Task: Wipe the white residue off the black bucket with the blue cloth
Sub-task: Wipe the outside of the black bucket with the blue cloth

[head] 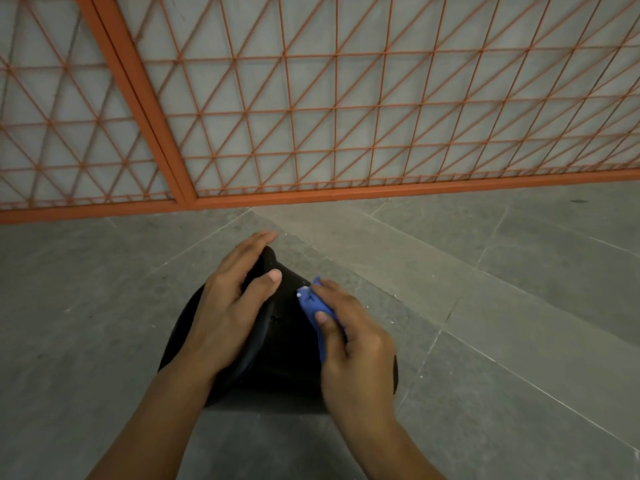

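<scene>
A black bucket [284, 348] rests on the grey stone floor below me, mostly covered by my hands. My left hand [235, 303] lies over its top left side, fingers wrapped around the rim and thumb on the outer wall. My right hand [353, 344] pinches a bunched blue cloth [313, 304] and presses it against the bucket's right side. White flecks show on the cloth's upper tip and a few on the black surface beside it. The bucket's far side and base are hidden.
An orange metal grille fence [311, 116] with a thick post [138, 98] stands close behind the bucket, its bottom rail along the floor. Grey floor slabs [502, 289] spread right and left, with a few white specks near the bucket.
</scene>
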Tool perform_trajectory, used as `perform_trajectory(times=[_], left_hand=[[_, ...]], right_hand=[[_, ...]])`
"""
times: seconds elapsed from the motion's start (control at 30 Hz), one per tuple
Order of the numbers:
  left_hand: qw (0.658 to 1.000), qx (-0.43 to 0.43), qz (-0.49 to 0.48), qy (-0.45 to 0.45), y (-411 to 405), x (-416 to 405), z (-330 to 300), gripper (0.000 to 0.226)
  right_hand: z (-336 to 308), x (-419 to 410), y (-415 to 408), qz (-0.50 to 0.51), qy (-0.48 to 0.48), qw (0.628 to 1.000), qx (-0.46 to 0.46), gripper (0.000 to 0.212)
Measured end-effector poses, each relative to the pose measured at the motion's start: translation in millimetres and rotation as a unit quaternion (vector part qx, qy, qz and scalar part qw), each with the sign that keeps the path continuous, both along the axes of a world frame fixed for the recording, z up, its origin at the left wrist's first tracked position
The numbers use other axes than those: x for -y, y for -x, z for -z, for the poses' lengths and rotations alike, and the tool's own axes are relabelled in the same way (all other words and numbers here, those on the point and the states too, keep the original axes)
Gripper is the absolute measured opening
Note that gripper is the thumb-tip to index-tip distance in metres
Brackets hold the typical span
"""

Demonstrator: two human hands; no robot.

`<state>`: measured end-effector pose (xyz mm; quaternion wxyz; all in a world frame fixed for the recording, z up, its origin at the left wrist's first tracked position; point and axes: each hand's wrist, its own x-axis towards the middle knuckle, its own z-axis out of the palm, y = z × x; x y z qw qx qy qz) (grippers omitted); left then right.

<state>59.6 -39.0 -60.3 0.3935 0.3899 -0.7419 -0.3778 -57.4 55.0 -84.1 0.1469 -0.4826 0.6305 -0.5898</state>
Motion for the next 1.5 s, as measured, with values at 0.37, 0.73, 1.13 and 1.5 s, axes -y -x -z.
perform_trajectory(times=[0.37, 0.73, 1.13, 1.5], left_hand=[[1.000, 0.007, 0.011, 0.019, 15, -2, -3, 0.046], [0.998, 0.023, 0.034, 0.042, 20, -6, -3, 0.048], [1.000, -0.003, 0.021, 0.022, 12, 4, -3, 0.045], [0.999, -0.026, 0.016, 0.017, 10, 6, -2, 0.045]], right_hand=[[-12, 3, 12, 0.018, -0.068, 0.997, 0.025, 0.027], [-25, 5, 20, -0.031, -0.069, 0.995, 0.062, 0.025], [-12, 4, 16, -0.033, -0.094, 0.995, 0.027, 0.029], [17, 7, 35, 0.024, -0.134, 0.991, -0.006, 0.027]])
